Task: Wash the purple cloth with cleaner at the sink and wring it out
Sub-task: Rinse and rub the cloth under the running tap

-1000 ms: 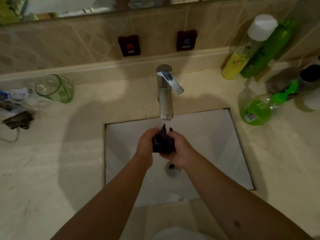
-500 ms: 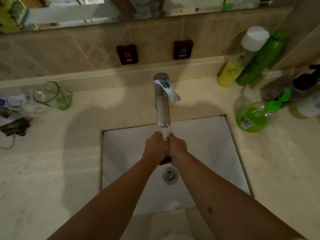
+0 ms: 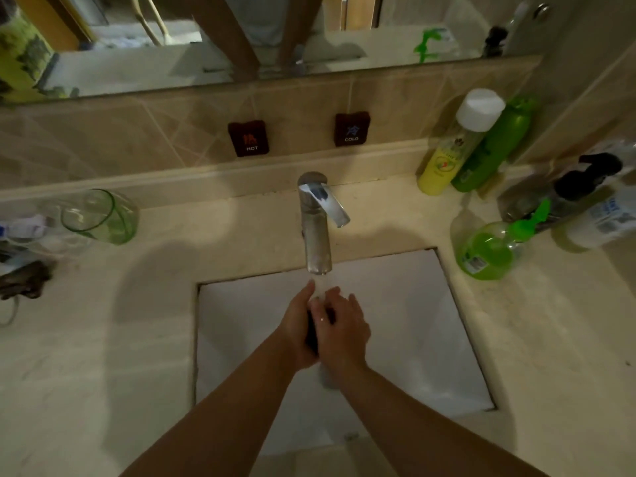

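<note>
The purple cloth [image 3: 312,330] shows only as a dark strip pressed between my two palms, over the white sink [image 3: 430,332]. My left hand [image 3: 297,325] and my right hand [image 3: 346,330] clasp it from either side, fingers pointing toward the wall. Water runs from the chrome faucet [image 3: 316,222] onto my fingertips and the cloth. A round green pump bottle of cleaner [image 3: 488,251] stands on the counter to the right of the sink.
A yellow bottle [image 3: 447,156] and a green bottle [image 3: 492,149] lean against the back wall at right, with a black-topped sprayer [image 3: 585,187] beside them. A green-tinted glass [image 3: 103,216] lies on its side at left. Hot [image 3: 248,137] and cold [image 3: 351,129] tags hang on the tiles.
The bunched cloth was visible between my hands a second ago; my palms have since closed flat over it under the stream, and my head has tipped up slightly.
</note>
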